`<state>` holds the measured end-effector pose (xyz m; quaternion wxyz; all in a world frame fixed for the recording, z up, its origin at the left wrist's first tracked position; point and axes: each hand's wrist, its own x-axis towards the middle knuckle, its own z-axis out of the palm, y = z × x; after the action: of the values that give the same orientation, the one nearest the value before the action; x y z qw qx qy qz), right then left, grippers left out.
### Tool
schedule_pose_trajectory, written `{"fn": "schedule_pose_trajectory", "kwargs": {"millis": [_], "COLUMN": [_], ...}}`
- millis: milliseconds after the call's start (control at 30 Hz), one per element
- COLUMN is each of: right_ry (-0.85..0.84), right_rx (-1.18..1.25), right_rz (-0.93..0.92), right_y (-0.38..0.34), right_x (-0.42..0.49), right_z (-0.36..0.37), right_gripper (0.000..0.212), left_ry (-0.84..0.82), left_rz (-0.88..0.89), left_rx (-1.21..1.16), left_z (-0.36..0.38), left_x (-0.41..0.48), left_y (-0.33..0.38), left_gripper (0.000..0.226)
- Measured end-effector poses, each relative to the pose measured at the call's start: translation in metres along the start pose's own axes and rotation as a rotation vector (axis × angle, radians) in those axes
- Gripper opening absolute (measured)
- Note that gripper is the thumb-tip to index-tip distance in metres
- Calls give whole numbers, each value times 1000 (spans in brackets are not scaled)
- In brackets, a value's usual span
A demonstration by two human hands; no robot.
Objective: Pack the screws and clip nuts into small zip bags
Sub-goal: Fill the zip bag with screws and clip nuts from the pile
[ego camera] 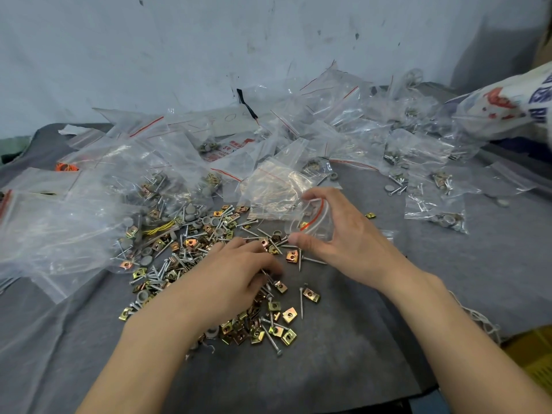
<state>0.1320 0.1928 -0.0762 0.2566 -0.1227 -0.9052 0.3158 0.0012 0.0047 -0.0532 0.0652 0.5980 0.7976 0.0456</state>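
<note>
A loose heap of gold clip nuts (pixel 257 328) and silver screws (pixel 270 339) lies on the grey cloth (pixel 343 354) in front of me. My left hand (pixel 236 276) rests palm down on the heap, its fingertips curled onto the parts near the middle; I cannot see what they pinch. My right hand (pixel 337 234) holds a small clear zip bag (pixel 310 222) with a red seal line, mouth held round between thumb and fingers, just right of the heap.
Filled and empty zip bags (pixel 167 186) pile up behind and left of the heap. More filled bags (pixel 433 204) lie at the right. A large printed sack (pixel 507 106) sits at the far right. A scuffed wall (pixel 209 40) stands behind.
</note>
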Motion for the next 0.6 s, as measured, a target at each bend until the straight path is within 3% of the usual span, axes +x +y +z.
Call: {"fn": "schedule_pose_trajectory", "kwargs": {"millis": [200,367,600], "right_ry": [0,6,4], "right_rx": [-15,-46,-65], "right_rz": [-8,-28,-29], "right_y": [0,-2,-3], "right_x": [0,0,-1], "right_z": [1,1,-2], "right_gripper": [66,65,66], "left_ry": [10,94,141], "left_rz": [-17,-61,-92], "left_rx": [25,61,27], "left_z": [2,7,7], "left_x": [3,9,12], "left_y": [3,8,4], "left_gripper": [30,17,28]}}
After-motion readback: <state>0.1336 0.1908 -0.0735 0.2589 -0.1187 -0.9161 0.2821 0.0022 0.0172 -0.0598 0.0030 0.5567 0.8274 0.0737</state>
